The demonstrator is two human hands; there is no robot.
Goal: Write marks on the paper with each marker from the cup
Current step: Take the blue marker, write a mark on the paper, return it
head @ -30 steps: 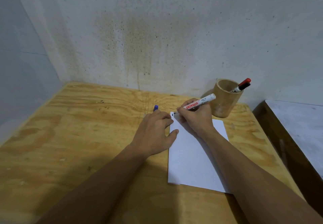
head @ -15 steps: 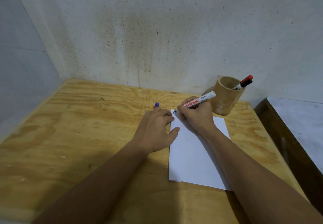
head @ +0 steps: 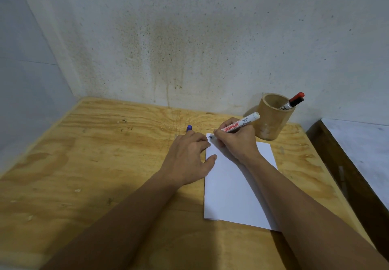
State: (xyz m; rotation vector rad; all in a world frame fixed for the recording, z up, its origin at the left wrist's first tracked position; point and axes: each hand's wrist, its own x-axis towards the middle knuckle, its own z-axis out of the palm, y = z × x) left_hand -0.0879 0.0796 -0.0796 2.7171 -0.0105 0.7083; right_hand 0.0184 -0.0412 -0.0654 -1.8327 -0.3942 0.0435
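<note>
Right hand fingers grip the marker, tip down-left on the paper's far corner, tail toward the cup. Left hand fingers clench a blue cap.

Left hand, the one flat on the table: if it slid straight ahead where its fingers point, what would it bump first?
Probably the blue cap peeking out just past the left hand; they may already touch.
</note>
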